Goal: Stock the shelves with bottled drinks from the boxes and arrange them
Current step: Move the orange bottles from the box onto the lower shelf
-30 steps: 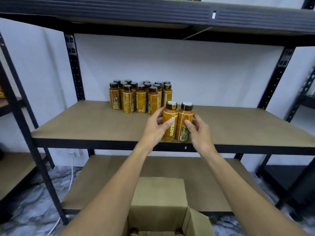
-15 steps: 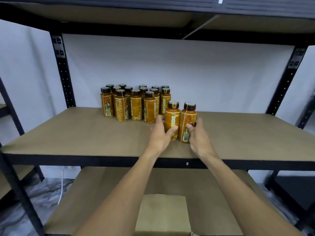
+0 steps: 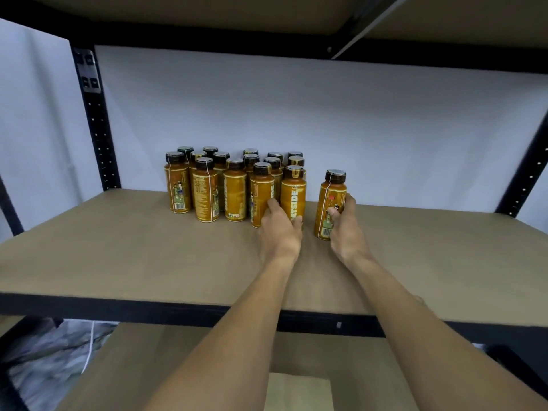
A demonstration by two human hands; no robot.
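Several orange bottles with dark caps stand in a cluster (image 3: 207, 188) at the back of the brown shelf board (image 3: 118, 247). My left hand (image 3: 280, 229) grips the lower part of an upright orange bottle (image 3: 293, 194) at the right end of the cluster's front row. My right hand (image 3: 345, 226) grips a second orange bottle (image 3: 330, 200), which stands upright on the board a short gap to the right of the cluster.
Black uprights frame the shelf at the left (image 3: 95, 120) and right (image 3: 527, 170). Another board (image 3: 267, 13) hangs close overhead. A lower shelf (image 3: 178, 366) shows below, with a cardboard box flap (image 3: 298, 393) at the bottom edge. White wall behind.
Both hands have pushed their bottles deeper onto the shelf. The left bottle now stands at the cluster's front row, and the two bottles have drawn apart. The view has come closer.
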